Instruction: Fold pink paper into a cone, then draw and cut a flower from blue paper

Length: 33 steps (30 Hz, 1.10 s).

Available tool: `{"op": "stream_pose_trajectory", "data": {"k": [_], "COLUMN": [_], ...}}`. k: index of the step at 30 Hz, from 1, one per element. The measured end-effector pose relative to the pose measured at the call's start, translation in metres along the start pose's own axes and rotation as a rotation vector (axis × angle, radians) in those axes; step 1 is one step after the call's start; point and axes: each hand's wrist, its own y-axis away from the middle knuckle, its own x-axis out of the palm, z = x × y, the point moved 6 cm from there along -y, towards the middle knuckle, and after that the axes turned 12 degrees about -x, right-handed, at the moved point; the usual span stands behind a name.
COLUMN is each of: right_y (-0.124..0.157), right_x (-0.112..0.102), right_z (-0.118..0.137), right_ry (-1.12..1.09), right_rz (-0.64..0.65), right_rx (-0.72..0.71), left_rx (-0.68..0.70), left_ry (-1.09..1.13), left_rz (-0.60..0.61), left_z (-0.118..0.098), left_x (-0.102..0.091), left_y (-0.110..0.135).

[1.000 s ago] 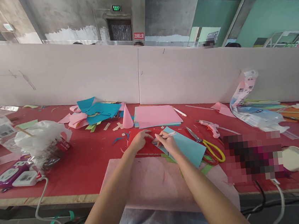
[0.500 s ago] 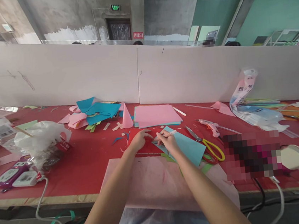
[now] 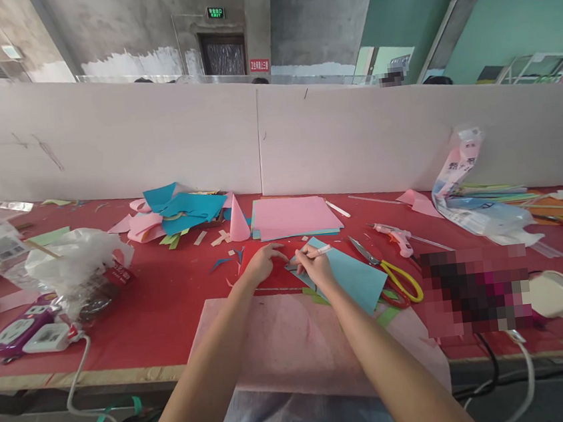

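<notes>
A white pen point(image 3: 324, 250) is pinched in my right hand point(image 3: 316, 268), its lower end pointing down and left. That hand rests over the upper left part of a light blue sheet point(image 3: 357, 275). My left hand point(image 3: 263, 264) lies on a piece of red paper point(image 3: 276, 281), fingers apart and curved towards the pen, holding nothing. My fingers partly hide what lies under the pen tip. To the right of the blue sheet are yellow-handled scissors point(image 3: 403, 280). Beyond my hands lies a stack of pink sheets point(image 3: 297, 215), with a pink paper cone point(image 3: 238, 223) standing beside it.
A pink glue gun point(image 3: 396, 239) lies beyond the scissors. Blue and pink paper scraps point(image 3: 193, 207) are heaped at back left. A wrapped plastic bag point(image 3: 78, 259) sits on the left, a plastic sleeve point(image 3: 483, 216) on the right. A white partition point(image 3: 178, 141) borders the table.
Almost nothing differs; the view has shifted very slightly. Both hands stay in place, the right still holding the pen.
</notes>
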Motion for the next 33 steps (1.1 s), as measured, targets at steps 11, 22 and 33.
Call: {"op": "stream_pose_trajectory", "data": {"k": [11, 22, 33], "right_y": [0.0000, -0.0002, 0.0005], "right_x": [-0.0001, -0.0012, 0.0013], "right_z": [0.0014, 0.0013, 0.0047], "right_ry": [0.017, 0.013, -0.089], "right_rz": [-0.004, -0.012, 0.011], "right_rx": [-0.003, 0.014, 0.010], "left_rx": [-0.005, 0.009, 0.010], "left_ry": [-0.017, -0.019, -0.006], "left_rz": [0.009, 0.004, 0.003], "left_z": [-0.0020, -0.0026, 0.0014], "left_x": [-0.0006, -0.0012, 0.0008], "left_y": [0.0012, 0.0021, 0.0002]}}
